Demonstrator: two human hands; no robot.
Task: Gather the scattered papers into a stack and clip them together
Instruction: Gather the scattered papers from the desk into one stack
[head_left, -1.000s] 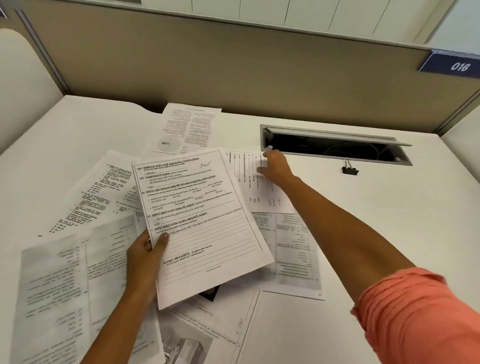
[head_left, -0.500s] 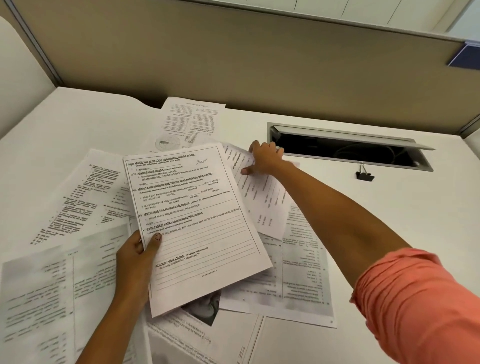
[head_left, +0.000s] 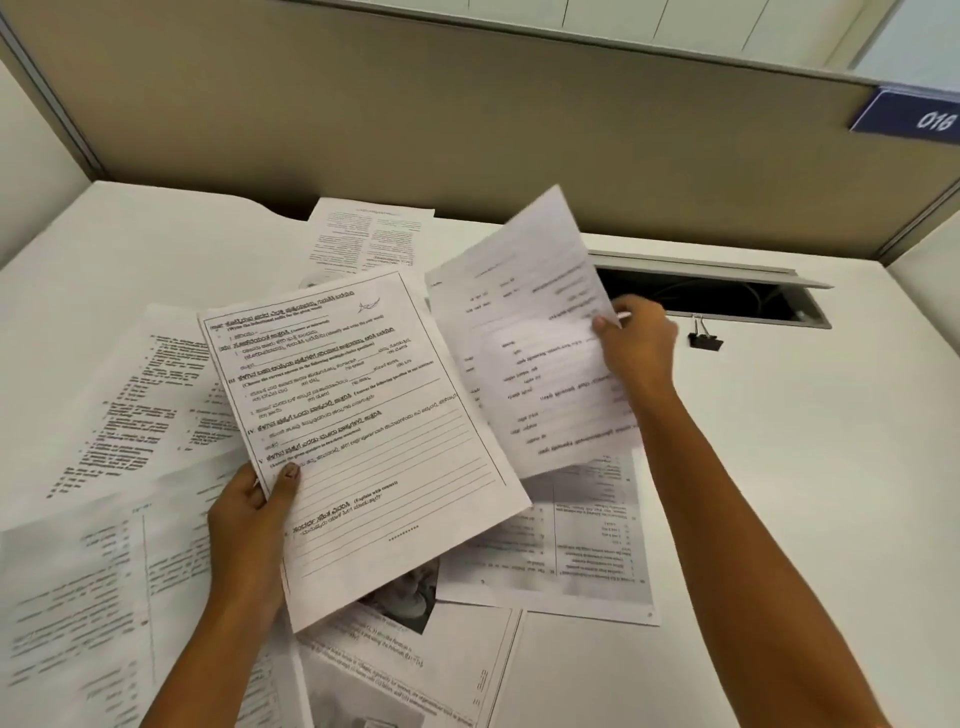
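- Left hand (head_left: 249, 525): showing bare, with no ring or band on view; the thumbnail is appearing short and dark.
- Left forearm: running bare down to the lower frame edge, with no sleeve or watch showing.
- Right hand (head_left: 636, 345): showing bare, slightly blurred.
- Right forearm: showing bare along its whole visible length, unsleeved.

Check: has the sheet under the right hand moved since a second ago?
Yes. The sheet, earlier flat on the desk beside the cable hatch, is now lifted off it in the right hand, its top corner raised against the partition above the hatch.
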